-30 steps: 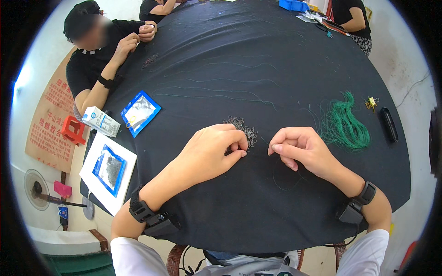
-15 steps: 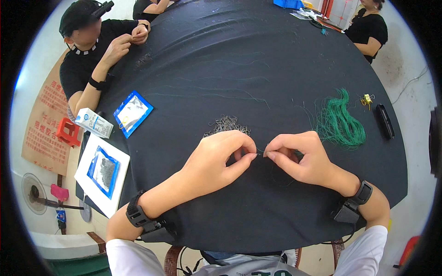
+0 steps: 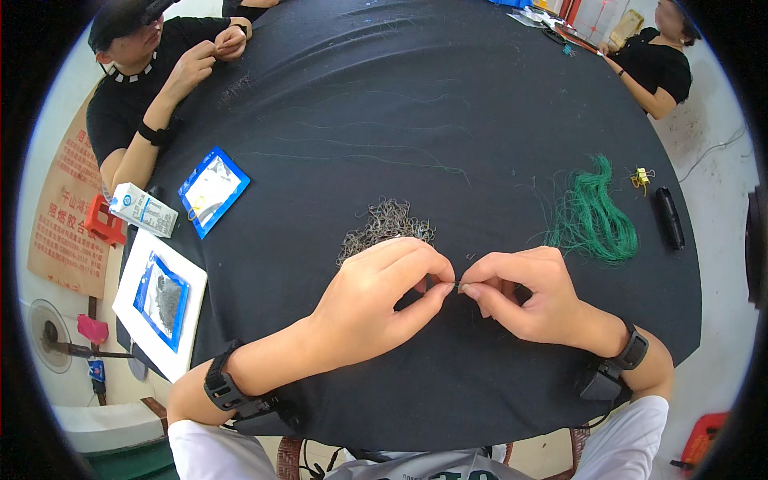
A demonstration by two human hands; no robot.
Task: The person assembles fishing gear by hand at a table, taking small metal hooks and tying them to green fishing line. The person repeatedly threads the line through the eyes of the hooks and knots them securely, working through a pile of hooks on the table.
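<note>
My left hand (image 3: 376, 292) is closed in a pinch of thumb and forefinger. What looks like a small fish hook sits in it, mostly hidden by the fingertips. Facing it, almost touching, my right hand (image 3: 520, 292) pinches a thin green fishing line (image 3: 457, 284), a short bit of which bridges the narrow gap. Just beyond my left knuckles lies a heap of small metal fish hooks (image 3: 392, 220), and one loose hook (image 3: 470, 257) rests beyond my right fingertips. A loose hank of green line (image 3: 596, 212) lies past my right hand.
Cut lengths of line (image 3: 352, 156) stretch over the black tablecloth (image 3: 320, 208). Left are a blue-edged packet (image 3: 214, 192), a carton (image 3: 144, 210) and a white board (image 3: 188, 320) bearing another packet. Right are a yellow clip (image 3: 641, 178) and a black case (image 3: 670, 218). Co-workers sit around.
Both hands have come slightly nearer the table's front edge and closer together, uncovering more of the hook heap. The loose hook now shows. The far-right person has turned, with an arm reaching to the table.
</note>
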